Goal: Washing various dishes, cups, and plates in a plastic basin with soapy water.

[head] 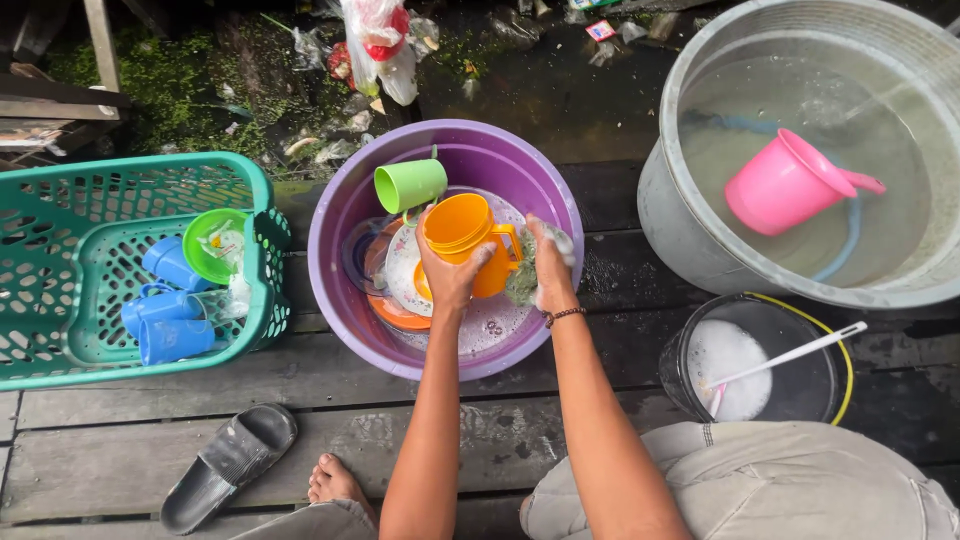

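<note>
Orange mug (462,238) sits at frame centre, gripped from below by the left hand (450,278), fingers wrapped tight around its body. Just to its right, touching the handle side, the right hand (548,268) is clamped on a soapy green sponge (524,280). Both hover over the purple basin (345,215), with plates and a green cup (410,184) inside. Off to the left, a green basket (60,200) holds blue cups (165,320); upper right, a pink scoop (785,182) floats in a grey tub (670,200).

Left hand (450,275) gripping, right hand (550,268) closed — perhaps clutching, forearms extended
</note>
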